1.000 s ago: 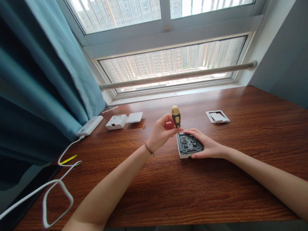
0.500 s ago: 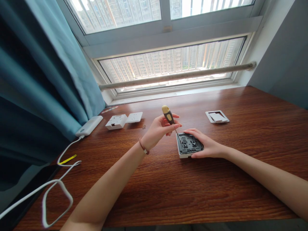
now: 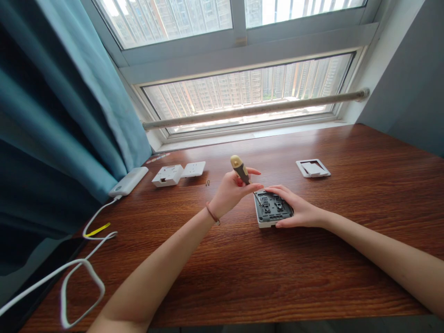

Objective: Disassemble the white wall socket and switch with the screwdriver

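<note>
The left hand (image 3: 233, 188) is closed around the handle of a cream-and-grey screwdriver (image 3: 239, 167), thumb and curled fingers gripping it, at least one finger stretched free. The shaft slants down to the left part of a wall switch (image 3: 275, 213), grey-faced on a white base, flat on the counter (image 3: 222, 277); whether the tip is seated is too small to tell. The right hand (image 3: 301, 209) spans the switch from the right, fingers on the far edge, thumb on the near, probably so that it does not turn under the screwdriver; this hand hides the switch's right edge. Farther right lies a white cover frame (image 3: 304, 172) with a loose plate. To the left are two small brass-coloured pieces (image 3: 207, 183), a white socket plate (image 3: 193, 169), a white box (image 3: 168, 175), and a white power bank (image 3: 129, 181) with its cable (image 3: 92, 263), beside a blue curtain (image 3: 114, 92).
</note>
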The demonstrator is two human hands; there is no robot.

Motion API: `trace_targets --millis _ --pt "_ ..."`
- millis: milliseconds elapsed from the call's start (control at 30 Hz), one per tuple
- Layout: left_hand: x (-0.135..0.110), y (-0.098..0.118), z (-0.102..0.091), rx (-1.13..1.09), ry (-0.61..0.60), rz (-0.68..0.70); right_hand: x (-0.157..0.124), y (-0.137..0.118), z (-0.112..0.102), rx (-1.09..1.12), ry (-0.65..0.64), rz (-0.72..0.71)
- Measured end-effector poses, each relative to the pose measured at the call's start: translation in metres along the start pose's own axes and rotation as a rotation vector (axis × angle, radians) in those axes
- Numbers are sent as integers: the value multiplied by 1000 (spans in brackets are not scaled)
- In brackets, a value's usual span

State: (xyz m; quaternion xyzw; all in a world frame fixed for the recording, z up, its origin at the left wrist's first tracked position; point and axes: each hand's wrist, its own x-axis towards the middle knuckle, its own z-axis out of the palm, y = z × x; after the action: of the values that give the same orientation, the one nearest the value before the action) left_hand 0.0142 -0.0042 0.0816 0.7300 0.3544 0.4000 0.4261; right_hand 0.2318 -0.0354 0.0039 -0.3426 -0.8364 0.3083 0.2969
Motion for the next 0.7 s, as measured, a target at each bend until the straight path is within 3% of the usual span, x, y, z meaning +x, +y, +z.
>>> trace_targets --millis 167,400,700 --pt "0 3 -4 -186 -51 -130 0 -1 0 -1 2 -1" --pt "3 6 -18 -363 -247 -132 -1 1 0 -13 1 8" --pt "2 0 -6 -108 -28 -96 0 -1 0 2 3 0"
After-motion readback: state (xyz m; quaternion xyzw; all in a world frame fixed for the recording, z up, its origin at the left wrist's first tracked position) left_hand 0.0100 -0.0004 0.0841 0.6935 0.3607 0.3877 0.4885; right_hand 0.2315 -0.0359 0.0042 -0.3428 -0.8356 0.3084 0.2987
